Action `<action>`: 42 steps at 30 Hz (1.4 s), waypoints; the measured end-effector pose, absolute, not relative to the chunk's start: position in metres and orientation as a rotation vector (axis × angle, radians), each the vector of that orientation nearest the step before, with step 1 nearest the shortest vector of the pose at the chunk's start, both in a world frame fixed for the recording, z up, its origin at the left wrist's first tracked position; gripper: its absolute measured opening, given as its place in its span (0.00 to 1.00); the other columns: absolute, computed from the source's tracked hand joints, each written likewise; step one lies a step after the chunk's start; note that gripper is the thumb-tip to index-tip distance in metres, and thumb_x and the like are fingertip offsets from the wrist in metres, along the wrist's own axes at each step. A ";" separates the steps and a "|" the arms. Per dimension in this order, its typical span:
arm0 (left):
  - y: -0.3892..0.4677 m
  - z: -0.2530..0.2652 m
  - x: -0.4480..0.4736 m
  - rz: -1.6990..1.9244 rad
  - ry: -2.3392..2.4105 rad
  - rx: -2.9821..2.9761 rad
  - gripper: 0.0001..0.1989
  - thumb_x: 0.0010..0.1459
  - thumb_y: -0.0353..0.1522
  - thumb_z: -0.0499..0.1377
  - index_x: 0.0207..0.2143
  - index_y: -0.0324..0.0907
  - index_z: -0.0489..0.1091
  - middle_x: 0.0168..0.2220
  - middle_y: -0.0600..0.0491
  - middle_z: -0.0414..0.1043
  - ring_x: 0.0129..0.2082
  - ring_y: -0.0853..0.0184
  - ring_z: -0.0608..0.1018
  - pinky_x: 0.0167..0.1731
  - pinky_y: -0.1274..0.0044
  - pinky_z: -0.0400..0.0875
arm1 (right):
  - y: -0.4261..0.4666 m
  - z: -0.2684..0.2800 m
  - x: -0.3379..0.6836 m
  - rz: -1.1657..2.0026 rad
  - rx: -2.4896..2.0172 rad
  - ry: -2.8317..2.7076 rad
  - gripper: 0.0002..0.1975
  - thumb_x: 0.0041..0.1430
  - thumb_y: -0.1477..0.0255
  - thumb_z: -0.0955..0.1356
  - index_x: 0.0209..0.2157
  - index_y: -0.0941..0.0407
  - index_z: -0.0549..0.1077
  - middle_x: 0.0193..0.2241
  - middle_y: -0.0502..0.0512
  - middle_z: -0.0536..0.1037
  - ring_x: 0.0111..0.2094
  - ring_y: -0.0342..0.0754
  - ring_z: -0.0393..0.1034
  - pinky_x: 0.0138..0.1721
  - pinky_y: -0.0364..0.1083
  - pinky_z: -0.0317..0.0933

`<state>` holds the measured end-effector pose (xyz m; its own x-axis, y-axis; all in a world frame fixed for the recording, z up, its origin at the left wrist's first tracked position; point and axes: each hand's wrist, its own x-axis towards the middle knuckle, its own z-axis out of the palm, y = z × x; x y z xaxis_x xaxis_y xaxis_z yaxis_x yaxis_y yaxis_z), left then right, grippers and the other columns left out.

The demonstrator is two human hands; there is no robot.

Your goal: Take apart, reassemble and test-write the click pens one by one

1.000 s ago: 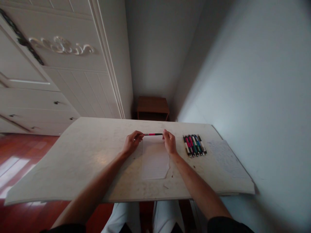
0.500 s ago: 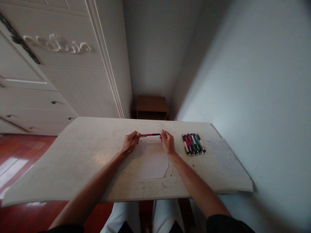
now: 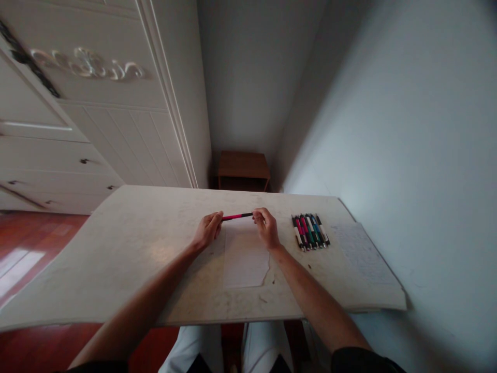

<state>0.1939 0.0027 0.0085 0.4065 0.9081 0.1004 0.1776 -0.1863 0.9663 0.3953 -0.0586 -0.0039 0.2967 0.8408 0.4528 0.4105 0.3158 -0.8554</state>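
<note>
Between my hands a pink pen [image 3: 235,216] with a black grip is held nearly level, its right end slightly higher. My left hand [image 3: 209,228] is closed around its left end. The fingertips of my right hand [image 3: 266,227] pinch the black right end. Below the pen, a blank-looking sheet of white paper [image 3: 245,261] with a torn right edge lies on the table. To the right of my right hand, several pens [image 3: 309,231] in pink, white, green, blue and black lie side by side in a row.
The pale, stained table [image 3: 155,228] spans my front. A sheet with faint writing [image 3: 363,251] lies at its right side by the wall [image 3: 419,155]. A white cabinet [image 3: 128,140] stands at the left, and a small brown wooden stand [image 3: 244,165] beyond the far edge.
The pen has tilted a little, its right end rising, and turned so its clip no longer shows. My right hand has shifted slightly left. The row of pens stays put.
</note>
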 end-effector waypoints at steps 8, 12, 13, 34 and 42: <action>0.013 0.006 0.192 1.049 1.007 1.556 0.24 0.62 0.44 0.49 0.16 0.43 0.57 0.10 0.58 0.56 0.12 0.73 0.60 0.17 0.79 0.55 | -0.050 -0.011 0.391 0.723 -1.088 -1.201 0.15 0.59 0.61 0.68 0.45 0.53 0.71 0.36 0.55 0.76 0.35 0.47 0.73 0.33 0.45 0.66; 0.014 0.007 0.190 1.085 1.009 1.595 0.24 0.63 0.43 0.48 0.16 0.43 0.56 0.10 0.58 0.56 0.12 0.74 0.59 0.17 0.79 0.55 | -0.049 -0.010 0.392 0.743 -1.100 -1.157 0.18 0.60 0.58 0.66 0.48 0.53 0.69 0.42 0.57 0.75 0.36 0.47 0.74 0.33 0.45 0.67; 0.013 0.007 0.190 1.079 1.001 1.605 0.24 0.63 0.43 0.48 0.16 0.43 0.56 0.11 0.58 0.56 0.13 0.74 0.60 0.17 0.79 0.55 | -0.050 -0.009 0.393 0.719 -1.133 -1.154 0.17 0.61 0.58 0.65 0.46 0.54 0.70 0.41 0.57 0.76 0.36 0.47 0.74 0.34 0.45 0.67; 0.010 0.018 0.186 1.052 0.986 1.709 0.25 0.62 0.44 0.49 0.15 0.42 0.58 0.12 0.57 0.57 0.15 0.73 0.61 0.19 0.79 0.56 | -0.050 -0.003 0.398 0.684 -1.157 -1.238 0.18 0.52 0.61 0.72 0.43 0.54 0.71 0.42 0.57 0.78 0.42 0.49 0.74 0.45 0.48 0.67; 0.009 0.011 0.186 1.007 0.929 1.775 0.26 0.64 0.45 0.48 0.17 0.42 0.59 0.14 0.57 0.58 0.17 0.72 0.62 0.22 0.79 0.57 | -0.056 -0.002 0.402 0.449 -1.463 -1.411 0.21 0.66 0.56 0.59 0.26 0.55 0.70 0.23 0.51 0.74 0.26 0.44 0.69 0.31 0.42 0.62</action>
<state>0.1856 0.0091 0.0109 0.3942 0.8838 0.2521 0.1806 -0.3434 0.9217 0.4021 -0.0563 -0.0016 0.2469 0.8974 0.3657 0.5215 0.1950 -0.8307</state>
